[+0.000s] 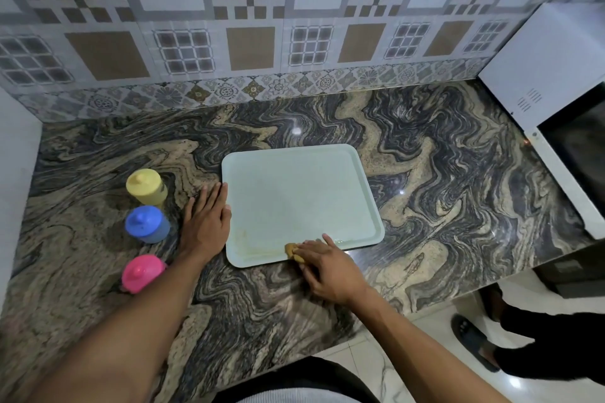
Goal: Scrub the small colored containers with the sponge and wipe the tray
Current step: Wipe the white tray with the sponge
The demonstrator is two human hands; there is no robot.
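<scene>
tray (294, 199) flat mid-worktop (442, 173), slightly skewed. left hand (206, 219) flat, fingers straight, on the worktop against the tray's left edge. right hand (327, 268) curled round sponge (292, 251) at the tray's near rim, brownish smear along that edge. yellow container (145, 188), blue container (145, 224), pink container (140, 273) lidded, upright, in a line left of the left hand, off the tray. bare worktop right of tray up to microwave (540, 75), and behind it to the tiled wall (248, 10)

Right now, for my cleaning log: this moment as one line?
step: wiping tray | left hand: flat beside left rim | right hand: holds sponge at near rim | yellow container, blue container, pink container: on counter, left
</scene>
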